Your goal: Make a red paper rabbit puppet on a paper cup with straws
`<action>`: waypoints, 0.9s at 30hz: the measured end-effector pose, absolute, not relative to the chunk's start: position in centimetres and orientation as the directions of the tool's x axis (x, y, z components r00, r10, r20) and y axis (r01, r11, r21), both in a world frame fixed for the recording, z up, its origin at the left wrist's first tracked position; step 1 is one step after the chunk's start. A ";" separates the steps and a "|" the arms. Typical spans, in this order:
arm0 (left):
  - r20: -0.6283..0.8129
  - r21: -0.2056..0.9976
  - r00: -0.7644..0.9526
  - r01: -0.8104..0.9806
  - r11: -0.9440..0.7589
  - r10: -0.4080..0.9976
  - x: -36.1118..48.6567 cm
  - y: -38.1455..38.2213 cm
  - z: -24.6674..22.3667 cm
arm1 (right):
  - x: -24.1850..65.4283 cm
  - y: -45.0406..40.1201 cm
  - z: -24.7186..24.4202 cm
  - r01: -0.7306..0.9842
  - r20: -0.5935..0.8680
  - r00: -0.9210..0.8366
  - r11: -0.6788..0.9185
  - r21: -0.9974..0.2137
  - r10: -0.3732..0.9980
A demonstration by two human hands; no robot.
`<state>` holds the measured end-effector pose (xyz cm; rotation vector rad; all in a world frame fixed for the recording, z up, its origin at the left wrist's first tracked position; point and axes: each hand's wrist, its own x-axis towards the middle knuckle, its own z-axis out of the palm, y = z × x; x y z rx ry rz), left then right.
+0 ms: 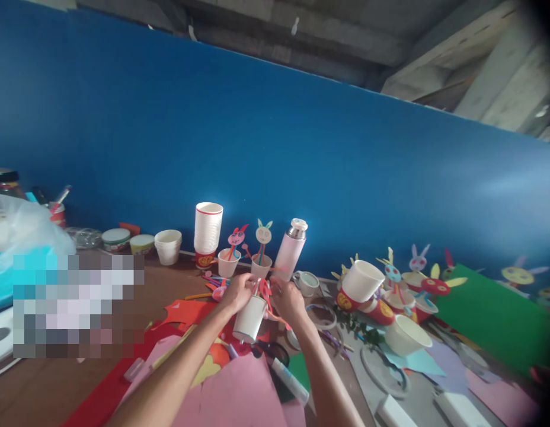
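At left, covered by pixel blocks across part of the table (159, 296); then, curled at the paper cup's (249, 321) upper end with the left hand (239, 293), grip unclear; below and between both hands, tilted, long axis rising rightward and away; curled beside red paper (266, 292) with the right hand (289, 299), pinch impossible to tell; far right, lost in dark blur past the green sheet (483, 317).

no words or numbers can be made out; the red marking on the tall cup stack (208, 231) is too small to read.
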<state>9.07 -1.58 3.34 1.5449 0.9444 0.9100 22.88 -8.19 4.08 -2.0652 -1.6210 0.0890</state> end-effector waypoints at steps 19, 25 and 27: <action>0.130 0.945 0.471 0.206 -0.252 0.872 9.8 -1.3 2.6 | 23.2 -8.4 3.9 0.912 0.190 0.148 -0.060 -0.407 0.971; 0.147 0.942 0.489 0.197 -0.273 0.860 9.9 -1.6 2.6 | 23.0 -8.5 3.9 0.925 0.187 0.119 -0.041 -0.377 0.975; 0.154 0.941 0.496 0.189 -0.280 0.854 9.9 -1.7 2.6 | 23.0 -8.5 4.0 0.933 0.194 0.123 -0.047 -0.357 0.973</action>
